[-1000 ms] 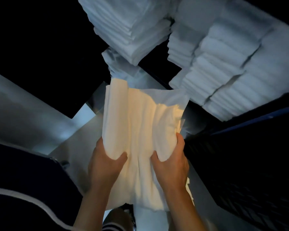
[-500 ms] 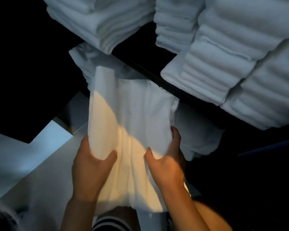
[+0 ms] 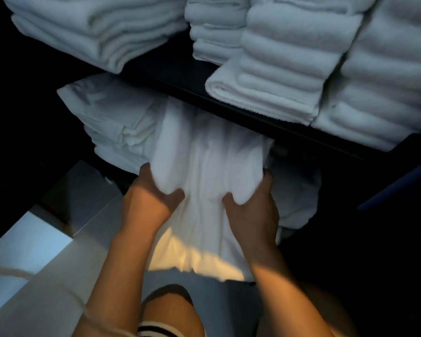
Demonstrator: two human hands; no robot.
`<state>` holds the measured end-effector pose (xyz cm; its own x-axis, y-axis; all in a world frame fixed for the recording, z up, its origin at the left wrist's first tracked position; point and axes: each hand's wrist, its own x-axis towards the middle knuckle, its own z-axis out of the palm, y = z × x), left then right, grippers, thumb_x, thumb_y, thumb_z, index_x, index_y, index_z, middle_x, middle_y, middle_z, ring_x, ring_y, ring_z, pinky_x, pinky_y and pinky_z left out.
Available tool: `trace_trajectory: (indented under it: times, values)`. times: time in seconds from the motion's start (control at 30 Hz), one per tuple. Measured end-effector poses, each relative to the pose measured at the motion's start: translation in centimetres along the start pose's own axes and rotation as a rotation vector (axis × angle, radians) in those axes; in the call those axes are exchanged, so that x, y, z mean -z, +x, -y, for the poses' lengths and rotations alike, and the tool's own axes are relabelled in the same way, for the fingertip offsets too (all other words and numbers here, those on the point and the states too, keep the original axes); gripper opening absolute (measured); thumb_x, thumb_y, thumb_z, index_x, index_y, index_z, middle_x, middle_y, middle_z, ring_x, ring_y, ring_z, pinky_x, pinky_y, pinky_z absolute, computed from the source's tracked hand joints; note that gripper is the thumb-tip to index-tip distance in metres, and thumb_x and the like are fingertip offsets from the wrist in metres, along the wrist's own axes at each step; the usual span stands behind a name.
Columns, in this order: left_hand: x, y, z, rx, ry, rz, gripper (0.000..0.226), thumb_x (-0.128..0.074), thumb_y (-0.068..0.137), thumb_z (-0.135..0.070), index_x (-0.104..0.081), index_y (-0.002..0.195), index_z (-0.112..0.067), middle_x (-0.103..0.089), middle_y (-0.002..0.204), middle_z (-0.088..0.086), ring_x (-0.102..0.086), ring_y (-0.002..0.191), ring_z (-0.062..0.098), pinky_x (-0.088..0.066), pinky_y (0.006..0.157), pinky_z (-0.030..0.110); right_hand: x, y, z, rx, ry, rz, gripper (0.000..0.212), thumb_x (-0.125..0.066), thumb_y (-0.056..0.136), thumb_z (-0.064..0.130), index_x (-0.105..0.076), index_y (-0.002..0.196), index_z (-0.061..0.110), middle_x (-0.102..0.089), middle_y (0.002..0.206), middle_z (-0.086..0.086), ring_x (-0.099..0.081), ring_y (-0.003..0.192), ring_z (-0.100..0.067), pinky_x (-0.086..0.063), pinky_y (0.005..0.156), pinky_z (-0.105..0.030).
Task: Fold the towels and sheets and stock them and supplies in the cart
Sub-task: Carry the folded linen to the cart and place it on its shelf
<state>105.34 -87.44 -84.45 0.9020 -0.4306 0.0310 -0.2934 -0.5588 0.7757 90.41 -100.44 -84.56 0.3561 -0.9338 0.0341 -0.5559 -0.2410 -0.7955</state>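
Observation:
A folded white sheet (image 3: 204, 166) lies between my hands, its far end under the dark upper shelf edge (image 3: 253, 110) of the cart. My left hand (image 3: 148, 200) grips its left side with the thumb on top. My right hand (image 3: 253, 210) grips its right side the same way. The sheet's near end hangs toward me in warm light. Beside it on the lower shelf sits a pile of crumpled white linen (image 3: 112, 117), touching the sheet's left side.
Stacks of folded white towels fill the upper shelf: one at the left (image 3: 95, 32), one in the middle (image 3: 214, 27), thick ones at the right (image 3: 301, 69). More white linen (image 3: 299, 190) lies right of my right hand. Pale floor (image 3: 29, 251) shows at lower left.
Both hands have carried the sheet forward, and its far end has slid under the upper shelf onto the lower one. The view has moved closer to the cart.

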Motion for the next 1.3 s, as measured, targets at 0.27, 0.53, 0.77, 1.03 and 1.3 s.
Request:
trace_trajectory:
  times: [0.27,0.53,0.77,1.03,1.3]
  values:
    - [0.8,0.0,-0.4,-0.025,0.006,-0.026,0.076,-0.085,0.074,-0.037,-0.05,0.138,-0.016,-0.066,0.12,0.008,-0.062,0.105,0.028,-0.045,0.08,0.033,0.1,0.1,0.6,0.033,0.027,-0.041,0.082,-0.077,0.078,0.038,-0.029,0.145,0.032,-0.066,0.126,-0.001,-0.064,0.11,-0.029,-0.046,0.085,-0.029]
    - [-0.1,6.8,-6.8,-0.178,0.001,0.03,0.09,-0.072,0.06,-0.06,-0.05,0.138,-0.02,-0.064,0.12,-0.003,-0.062,0.108,0.021,-0.039,0.079,0.026,2.6,6.3,3.1,0.029,0.033,-0.201,0.058,-0.08,0.078,0.043,-0.066,0.119,0.005,-0.072,0.116,-0.017,-0.068,0.108,-0.036,-0.05,0.08,-0.032]
    - [-4.7,11.9,-5.0,-0.044,0.06,0.281,0.121,-0.074,0.078,-0.069,-0.01,0.162,-0.011,-0.046,0.155,0.01,-0.05,0.136,0.028,-0.038,0.096,0.028,2.3,9.5,0.7,-0.092,0.068,0.009,0.072,-0.075,0.089,0.041,-0.05,0.146,0.005,-0.057,0.146,-0.015,-0.053,0.135,-0.029,-0.036,0.099,-0.022]
    - [-1.1,6.3,2.2,0.003,-0.167,0.369,0.108,-0.077,0.057,-0.087,-0.033,0.148,-0.049,-0.053,0.118,-0.032,-0.056,0.101,0.0,-0.046,0.072,0.018,3.0,4.3,-1.7,-0.185,-0.072,0.047,0.117,-0.073,0.072,0.074,-0.014,0.162,0.025,-0.05,0.153,-0.011,-0.053,0.134,-0.035,-0.044,0.105,-0.039]
    - [-4.2,3.2,2.0,-0.105,-0.416,-0.026,0.074,-0.091,0.073,-0.029,-0.058,0.138,-0.039,-0.066,0.113,-0.029,-0.064,0.106,-0.004,-0.054,0.089,0.019,2.3,3.7,-0.6,-0.036,0.133,-0.092,0.098,-0.087,0.077,0.043,-0.033,0.156,0.023,-0.058,0.144,-0.007,-0.058,0.13,-0.028,-0.048,0.108,-0.04]
